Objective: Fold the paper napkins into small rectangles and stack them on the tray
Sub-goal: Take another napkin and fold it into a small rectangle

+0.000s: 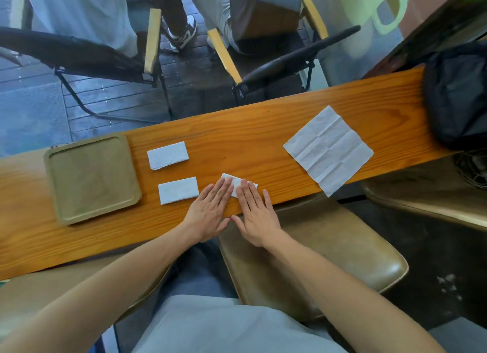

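Note:
A tan square tray [54, 194] lies on the wooden counter at the left, with nothing on it. Two folded white napkin rectangles rest to its right, one farther [168, 155] and one nearer [178, 190]. A third folded napkin [235, 183] lies under my fingertips near the counter's front edge. My left hand [210, 211] and my right hand [254, 213] lie flat side by side, fingers together, pressing down on it. Most of that napkin is hidden by the fingers. An unfolded, creased white napkin [328, 149] lies spread out to the right.
The wooden counter [263, 126] runs left to right, narrow in depth. A black bag [458, 94] sits at its right end. Brown stools [311, 260] stand below me. Beyond the glass are chairs and a seated person's legs.

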